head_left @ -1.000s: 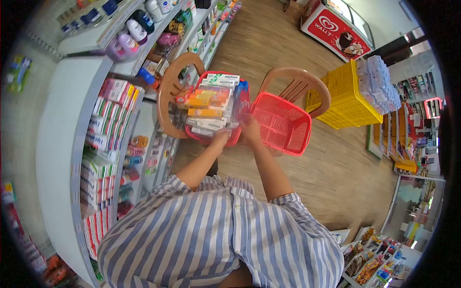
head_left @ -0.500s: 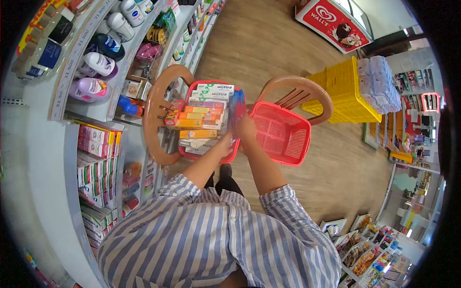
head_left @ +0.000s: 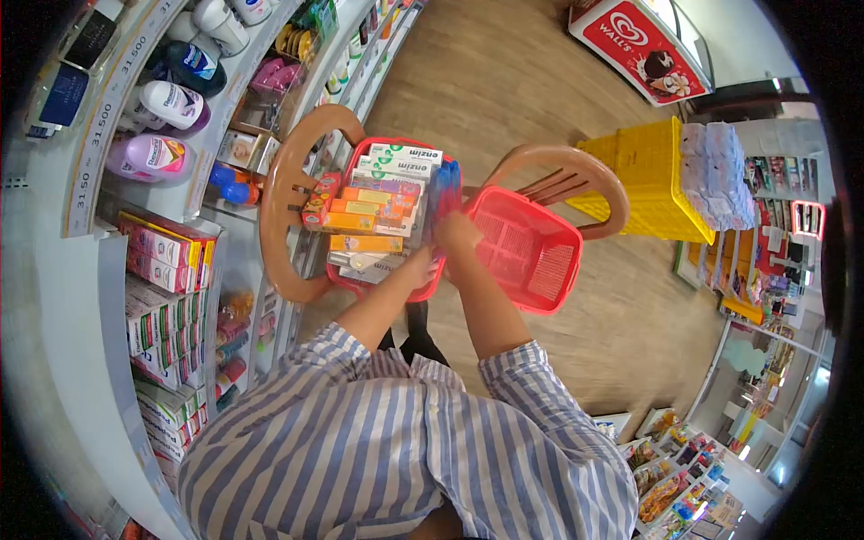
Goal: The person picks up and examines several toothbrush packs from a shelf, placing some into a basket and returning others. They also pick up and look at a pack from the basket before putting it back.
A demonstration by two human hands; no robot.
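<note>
My right hand is closed around slim blue and red packs at the right side of the filled red basket. Motion blur hides what kind of packs they are. Close below it, my left hand is at the basket's lower right edge, near the packs' lower end; its fingers are blurred and partly hidden. Inside that basket lie white enzim boxes, orange boxes and a red-orange box. A second red basket, with nothing visible in it, stands to the right.
Wooden chairs with curved backs support the baskets. Shelves on the left carry roll-on deodorants and stacked toothpaste boxes. A yellow crate with wrapped packs stands right, and a red ice-cream freezer farther back.
The view has shifted slightly, with the left shelves sliding further left. Both hands stay close together at the filled basket's right side, still with the blue and red packs.
</note>
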